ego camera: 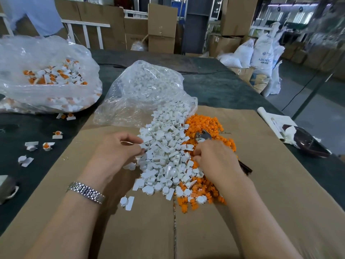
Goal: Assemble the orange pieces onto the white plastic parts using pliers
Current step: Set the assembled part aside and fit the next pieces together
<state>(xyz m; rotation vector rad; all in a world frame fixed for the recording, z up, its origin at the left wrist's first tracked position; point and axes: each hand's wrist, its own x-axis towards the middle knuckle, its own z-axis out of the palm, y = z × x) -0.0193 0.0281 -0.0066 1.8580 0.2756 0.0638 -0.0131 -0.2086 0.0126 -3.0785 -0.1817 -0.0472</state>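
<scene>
Left hand (119, 146) grip pinches white plastic part (143, 145) at edge of white pile (166, 156), readying it for fitting. Right hand (214, 157) grip wrapped round pliers (203, 136), nose forward over orange pieces (209, 126) just beyond, for pickup. Finished parts bag (46, 75) far left of grips.

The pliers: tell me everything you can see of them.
The pliers are mostly hidden by the right hand, which grips them. Only the shiny metal head shows beyond the knuckles, pointing away from the person over the orange pieces. Dark handle ends stick out behind the hand at its right edge, above the cardboard. The jaws appear slightly parted, but whether they hold anything cannot be told. The white parts lie just to their left.
</scene>
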